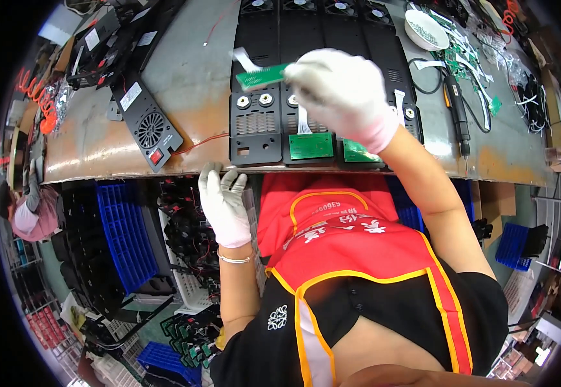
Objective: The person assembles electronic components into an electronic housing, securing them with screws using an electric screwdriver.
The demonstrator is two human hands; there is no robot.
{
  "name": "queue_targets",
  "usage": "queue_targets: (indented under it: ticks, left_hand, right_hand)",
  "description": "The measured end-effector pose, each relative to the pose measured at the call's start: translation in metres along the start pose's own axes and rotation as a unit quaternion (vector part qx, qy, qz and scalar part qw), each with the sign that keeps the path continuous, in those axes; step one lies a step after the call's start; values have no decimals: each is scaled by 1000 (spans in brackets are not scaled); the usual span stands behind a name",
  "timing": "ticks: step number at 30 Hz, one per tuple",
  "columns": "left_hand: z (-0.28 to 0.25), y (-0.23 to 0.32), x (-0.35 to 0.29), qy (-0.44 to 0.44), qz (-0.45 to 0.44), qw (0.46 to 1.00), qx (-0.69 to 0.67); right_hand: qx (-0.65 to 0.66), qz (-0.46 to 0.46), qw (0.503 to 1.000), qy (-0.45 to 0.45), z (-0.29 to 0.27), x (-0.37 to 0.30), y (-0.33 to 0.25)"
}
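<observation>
My right hand, in a white glove, is closed on the end of a small green circuit board with a white ribbon cable. It hangs above a row of black panels with round fans and slotted vents. My gloved left hand rests at the table's front edge, fingers apart, holding nothing. Just in front of me, a second green circuit board lies on one panel, its white cable running up. Partly hidden behind my right wrist is another green board.
A black panel with a speaker-like grille lies to the left, trailing a red wire. At right are a black screwdriver, a white bowl of small parts and several loose boards. Blue crates stand below the table.
</observation>
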State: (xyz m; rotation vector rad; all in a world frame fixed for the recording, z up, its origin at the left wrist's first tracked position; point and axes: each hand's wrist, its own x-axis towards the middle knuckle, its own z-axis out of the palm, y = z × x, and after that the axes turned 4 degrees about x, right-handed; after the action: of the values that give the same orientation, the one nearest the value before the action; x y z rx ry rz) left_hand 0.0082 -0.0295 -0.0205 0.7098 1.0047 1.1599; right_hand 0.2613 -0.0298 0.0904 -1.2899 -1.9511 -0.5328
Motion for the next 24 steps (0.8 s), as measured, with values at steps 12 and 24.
queue_targets:
  ticks: [12,24]
  left_hand:
    - [14,1,1,-56,-243,947,-203]
    - [5,-39,21,-98,-214,958,-165]
  right_hand:
    - [69,-42,960,-267,47,-46,-42]
    - [35,-92,970,-223,54,-51,-55]
